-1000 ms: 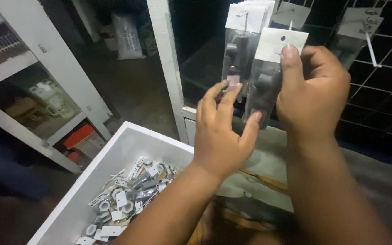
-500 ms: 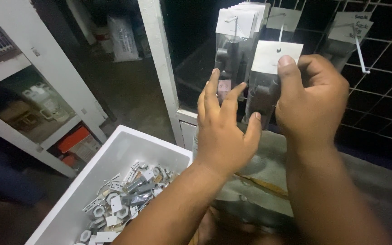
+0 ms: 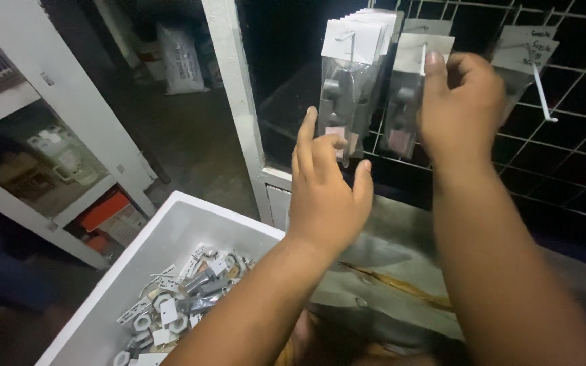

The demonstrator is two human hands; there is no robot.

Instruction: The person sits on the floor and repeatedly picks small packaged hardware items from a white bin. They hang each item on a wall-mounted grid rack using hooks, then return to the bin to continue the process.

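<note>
The right hand (image 3: 461, 102) pinches a clear packet (image 3: 405, 95) by its white card, up on the wire rack (image 3: 564, 169). The left hand (image 3: 327, 186), fingers open, touches the hanging packets (image 3: 350, 81) beside it. A white box (image 3: 164, 271) sits below the rack.

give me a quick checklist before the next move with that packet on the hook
1. Right hand grips the packet by its card top: ok.
2. Card hole threaded on the hook: cannot tell, the thumb covers part of it.
3. Left hand steadies the hanging stack at its bottom: ok.
4. Stack seated on its own peg: ok.
5. Neighbouring empty hook clear of the right hand: ok.
6. Bin of more packets within reach below: ok.
</note>
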